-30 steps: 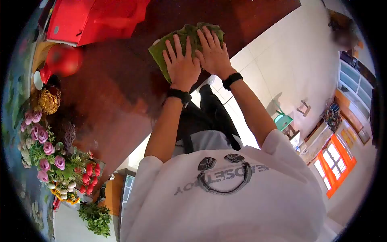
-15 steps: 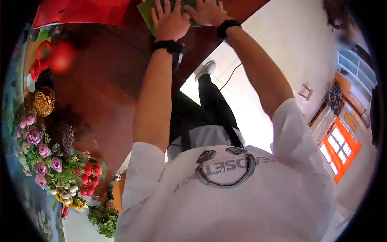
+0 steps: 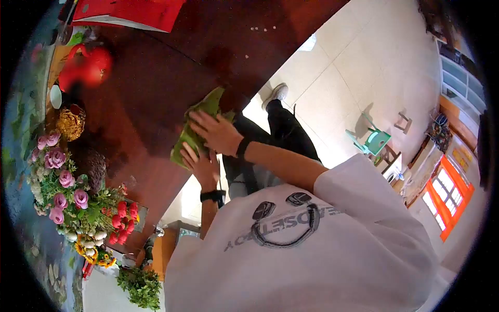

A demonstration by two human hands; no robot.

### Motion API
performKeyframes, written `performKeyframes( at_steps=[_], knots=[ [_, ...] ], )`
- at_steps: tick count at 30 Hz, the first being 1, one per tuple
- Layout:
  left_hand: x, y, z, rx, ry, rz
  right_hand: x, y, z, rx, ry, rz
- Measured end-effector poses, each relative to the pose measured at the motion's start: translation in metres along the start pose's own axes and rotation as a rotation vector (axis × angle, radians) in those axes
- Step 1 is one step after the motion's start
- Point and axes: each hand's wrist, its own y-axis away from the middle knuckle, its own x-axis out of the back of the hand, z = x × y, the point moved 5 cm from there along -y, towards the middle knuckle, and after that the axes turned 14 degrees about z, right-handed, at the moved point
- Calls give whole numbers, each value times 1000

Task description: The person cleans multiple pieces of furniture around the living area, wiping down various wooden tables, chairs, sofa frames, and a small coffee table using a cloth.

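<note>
Plainly, both our hands lie on the green cloth (image 3: 183, 136) by the table's near edge

The cloth, crumpled and longer than it is wide, rests on the dark red table (image 3: 150, 88) right beside that near edge. Our right hand (image 3: 222, 136) covers its middle, fingers slightly spread and laid over the fabric; our left hand (image 3: 206, 170) is at its lower end, fingers a little apart on top of it. Neither seems to pinch it, though the undersides are hidden.

As we judge it, the work is in progress rather than finished: we have the cloth on the surface, and pale specks (image 3: 264, 29) lie on the wood beyond it, towards the right. Shine and darker patches show too, but we cannot tell how much has been covered.

Farther out, a red box (image 3: 130, 11) sits on the far part of the top. Along the left side come a blurred red object (image 3: 93, 65), a gold pot (image 3: 71, 124) and a cluster of flowers (image 3: 66, 179) near the corner.
</note>
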Motion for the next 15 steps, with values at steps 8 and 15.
performKeyframes(
  at_steps=[8,15],
  knots=[
    [6,-3,13,4,54,-23,-1,8,17,493,-52,214],
    [-17,-104,131,-357,66,-41,87,25,153,334,10,403]
  ],
)
